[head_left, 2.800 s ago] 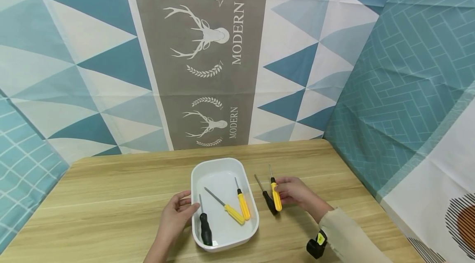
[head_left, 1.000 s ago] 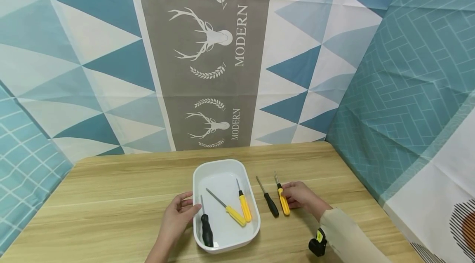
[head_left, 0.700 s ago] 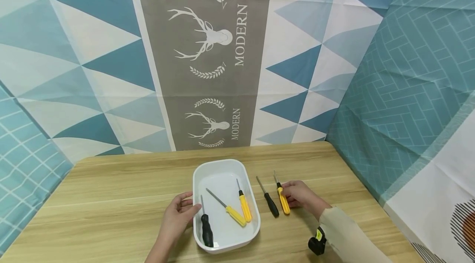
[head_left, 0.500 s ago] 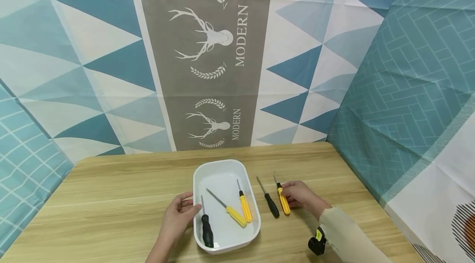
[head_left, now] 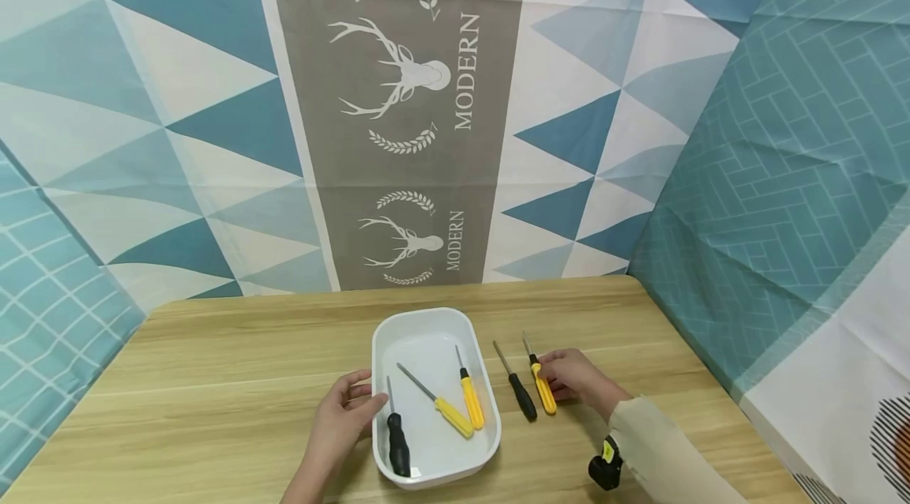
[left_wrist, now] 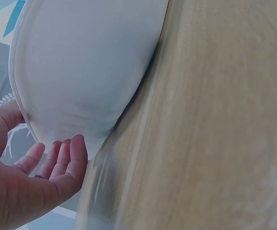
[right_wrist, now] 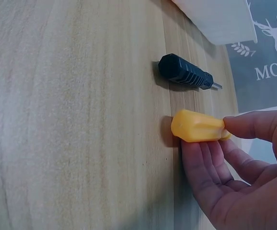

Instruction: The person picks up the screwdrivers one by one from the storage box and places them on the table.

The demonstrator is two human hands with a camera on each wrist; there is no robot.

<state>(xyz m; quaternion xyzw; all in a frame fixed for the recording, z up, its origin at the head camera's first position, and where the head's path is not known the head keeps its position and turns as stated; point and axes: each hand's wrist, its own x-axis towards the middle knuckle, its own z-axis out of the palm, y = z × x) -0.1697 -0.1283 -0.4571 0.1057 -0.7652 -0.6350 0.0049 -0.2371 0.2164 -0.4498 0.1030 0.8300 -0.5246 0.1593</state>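
My left hand holds the left wall of a white plastic tray, thumb over the rim and fingers along the outside, as the left wrist view also shows. Inside the tray lie a black screwdriver and two yellow ones, a slanted one in the middle and another by the right wall. Right of the tray, my right hand pinches a yellow screwdriver by its handle, between thumb and fingers, at the tabletop. Beside it, apart, lies a black-handled screwdriver, tip pointing away.
A small black object with a yellow label is at my right sleeve. The wooden table reaches back to a patterned cloth, with more cloth hanging at both sides.
My right hand has brought the yellow screwdriver right and down, from overlapping the black-handled one to beside it with a gap. The left hand keeps its place on the tray.
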